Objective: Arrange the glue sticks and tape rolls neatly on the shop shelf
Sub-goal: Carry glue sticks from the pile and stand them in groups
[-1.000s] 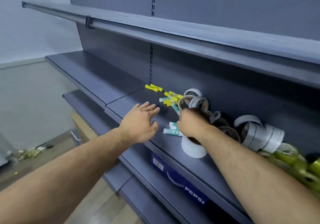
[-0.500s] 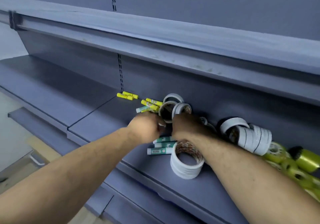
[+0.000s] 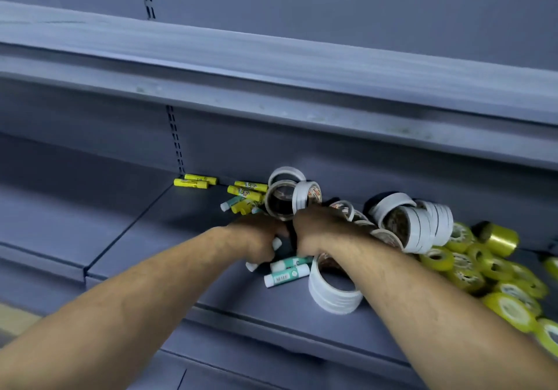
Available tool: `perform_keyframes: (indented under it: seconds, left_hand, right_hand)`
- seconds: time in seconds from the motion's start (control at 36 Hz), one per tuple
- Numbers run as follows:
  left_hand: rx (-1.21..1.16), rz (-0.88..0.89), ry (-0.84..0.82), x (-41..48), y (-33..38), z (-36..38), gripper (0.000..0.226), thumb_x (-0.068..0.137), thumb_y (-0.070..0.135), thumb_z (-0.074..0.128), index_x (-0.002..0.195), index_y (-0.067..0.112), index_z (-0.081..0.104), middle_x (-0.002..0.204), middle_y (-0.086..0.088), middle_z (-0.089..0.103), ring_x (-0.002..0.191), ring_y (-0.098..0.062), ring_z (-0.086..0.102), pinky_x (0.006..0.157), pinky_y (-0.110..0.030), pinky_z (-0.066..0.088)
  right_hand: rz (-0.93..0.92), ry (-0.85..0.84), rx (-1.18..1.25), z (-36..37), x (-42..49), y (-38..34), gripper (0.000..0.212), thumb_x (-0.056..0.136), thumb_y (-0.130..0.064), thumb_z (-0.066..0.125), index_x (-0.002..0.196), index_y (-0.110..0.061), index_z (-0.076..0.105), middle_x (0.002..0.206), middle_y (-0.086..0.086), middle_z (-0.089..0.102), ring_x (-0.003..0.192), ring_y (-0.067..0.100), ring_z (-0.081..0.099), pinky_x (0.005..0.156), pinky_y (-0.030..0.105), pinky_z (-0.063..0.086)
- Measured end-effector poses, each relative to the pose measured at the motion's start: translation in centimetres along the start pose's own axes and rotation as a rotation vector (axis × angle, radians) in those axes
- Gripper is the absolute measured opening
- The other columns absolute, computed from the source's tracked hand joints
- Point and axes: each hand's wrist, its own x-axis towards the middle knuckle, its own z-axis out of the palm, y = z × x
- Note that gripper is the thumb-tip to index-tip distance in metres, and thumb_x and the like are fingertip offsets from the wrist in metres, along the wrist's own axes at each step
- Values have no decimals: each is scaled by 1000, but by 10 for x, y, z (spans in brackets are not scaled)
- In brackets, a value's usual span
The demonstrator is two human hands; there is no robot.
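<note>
At shelf (image 3: 229, 305) front edge: white tape stack (image 3: 335, 294), teal glue sticks (image 3: 287, 275) beside it. Your left hand (image 3: 256, 238) clenched round white-capped glue stick (image 3: 276, 243); right hand (image 3: 317, 232) curled, can't tell what it holds. Step, likely: gathering sticks. Next: line up by yellow glue sticks (image 3: 246, 191) at back.

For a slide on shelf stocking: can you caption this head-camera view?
Left hand grips a white-capped glue stick beside the right hand, amid jumbled tape rolls on a grey shop shelf.
</note>
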Motion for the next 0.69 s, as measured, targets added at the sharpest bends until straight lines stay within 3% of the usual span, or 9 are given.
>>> perform_keyframes:
  seconds: [0.06, 0.11, 0.17, 0.25, 0.42, 0.47, 0.56, 0.69]
  left_hand:
    - [37, -13, -34, -2, -4, -4, 30, 85, 20, 60, 112, 33, 63, 114, 5, 61, 95, -19, 56, 69, -26, 45]
    - [30, -37, -47, -3, -7, -5, 14, 83, 17, 61, 92, 28, 61, 97, 4, 59, 85, -18, 55, 59, -25, 40]
    - [17, -54, -50, -4, -9, -4, 18, 82, 15, 60, 76, 30, 52, 85, 7, 54, 77, -15, 54, 54, -24, 37]
    - [4, -61, -38, -4, -10, -4, 21, 81, 16, 61, 71, 31, 51, 81, 8, 56, 74, -13, 55, 52, -24, 38]
    - [-39, -95, -21, -7, -15, -5, 13, 83, 19, 60, 94, 24, 63, 94, 1, 63, 82, -16, 59, 59, -26, 46]
    - [-35, -91, -4, -8, -18, -6, 13, 85, 20, 61, 97, 21, 65, 98, -1, 65, 89, -20, 61, 67, -27, 50]
    - [-46, -110, -12, -11, -24, -7, 13, 88, 21, 61, 100, 19, 63, 103, -3, 63, 95, -21, 61, 76, -31, 52]
    - [-37, -146, -18, -18, -28, -11, 24, 92, 22, 59, 116, 16, 62, 116, -5, 62, 103, -23, 60, 83, -33, 52]
  right_hand:
    - [19, 9, -8, 1, -1, -1, 11, 77, -19, 72, 80, -17, 61, 75, 1, 58, 72, 20, 59, 61, 26, 49]
    - [39, -2, -8, 2, -1, -2, 10, 79, -22, 71, 83, -17, 64, 76, -1, 58, 68, 17, 57, 58, 25, 47]
    - [56, -24, -15, 3, -1, -2, 12, 82, -27, 69, 87, -17, 65, 78, -1, 60, 65, 14, 55, 55, 24, 46]
    - [56, -29, -26, 4, -1, -4, 16, 86, -33, 66, 88, -18, 64, 80, -1, 60, 63, 14, 52, 56, 25, 45]
    - [-48, -52, 12, 9, 5, -21, 25, 92, -43, 59, 89, -18, 56, 80, 2, 54, 70, 21, 54, 57, 27, 41]
    - [-75, -41, 64, 10, 8, -25, 19, 92, -35, 60, 89, -16, 59, 83, 2, 58, 74, 22, 56, 56, 26, 43]
    - [-84, -34, 139, 5, 11, -24, 15, 85, -15, 59, 95, -14, 70, 93, 4, 69, 82, 24, 65, 69, 31, 57]
    - [-212, -215, 91, 2, 16, -17, 23, 78, -8, 70, 100, -14, 74, 101, 3, 72, 92, 23, 68, 81, 38, 60]
